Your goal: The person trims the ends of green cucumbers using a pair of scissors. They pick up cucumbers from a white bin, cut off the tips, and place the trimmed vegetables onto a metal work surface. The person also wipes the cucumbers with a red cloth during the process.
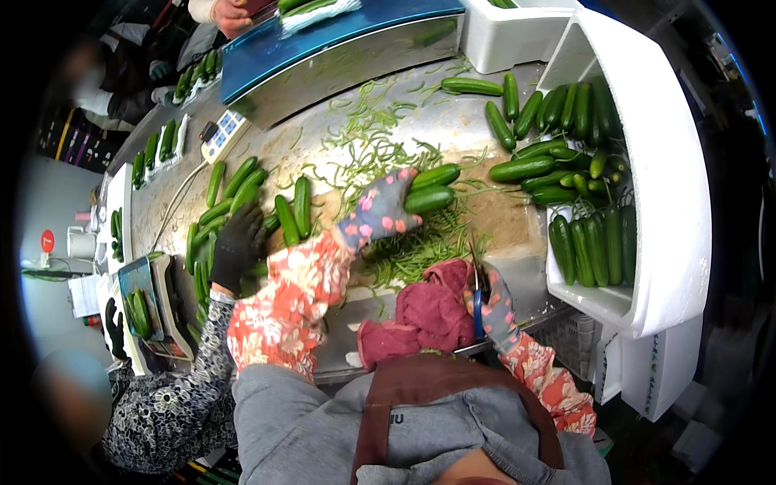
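Observation:
My left hand, in a grey glove with pink spots, grips two cucumbers side by side over the metal table. Long stems stick out from their right ends. Heaps of cut green stems lie under and behind this hand. My right hand, gloved alike, holds scissors with blue handles near the table's front edge, blades pointing away from me. A crumpled dark red cloth lies just left of the scissors. More cucumbers spill from a white foam box lying on its side at the right.
At the left, a co-worker's black-gloved hand reaches among piled cucumbers. Farther left stands a scale with cucumbers on it. A power strip, its cable and a blue-topped metal platform are at the back. Another foam box stands behind.

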The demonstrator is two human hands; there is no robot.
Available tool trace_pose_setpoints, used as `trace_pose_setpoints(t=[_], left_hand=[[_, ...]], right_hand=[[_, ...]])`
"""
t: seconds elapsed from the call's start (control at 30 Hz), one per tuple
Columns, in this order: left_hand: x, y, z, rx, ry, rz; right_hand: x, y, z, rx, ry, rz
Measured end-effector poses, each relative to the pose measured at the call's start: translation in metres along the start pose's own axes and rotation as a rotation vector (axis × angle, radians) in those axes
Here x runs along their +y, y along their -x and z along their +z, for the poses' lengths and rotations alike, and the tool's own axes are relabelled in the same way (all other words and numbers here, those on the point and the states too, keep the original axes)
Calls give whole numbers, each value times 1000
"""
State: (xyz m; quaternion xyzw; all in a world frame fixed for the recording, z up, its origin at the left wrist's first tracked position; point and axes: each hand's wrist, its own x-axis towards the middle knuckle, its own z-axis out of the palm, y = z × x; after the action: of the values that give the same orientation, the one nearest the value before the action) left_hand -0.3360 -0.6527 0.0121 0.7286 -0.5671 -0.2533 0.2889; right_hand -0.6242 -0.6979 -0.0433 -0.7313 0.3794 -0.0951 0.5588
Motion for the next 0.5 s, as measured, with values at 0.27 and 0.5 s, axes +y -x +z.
trace_pose_setpoints(t=[0.27,0.5], left_hand=[[23,95,37,147,33,-107],[39,120,33,41,-55,-144]], right_hand=[[-41,12,13,-118,-523,59],[-52,17,13,-184,-701,72]])
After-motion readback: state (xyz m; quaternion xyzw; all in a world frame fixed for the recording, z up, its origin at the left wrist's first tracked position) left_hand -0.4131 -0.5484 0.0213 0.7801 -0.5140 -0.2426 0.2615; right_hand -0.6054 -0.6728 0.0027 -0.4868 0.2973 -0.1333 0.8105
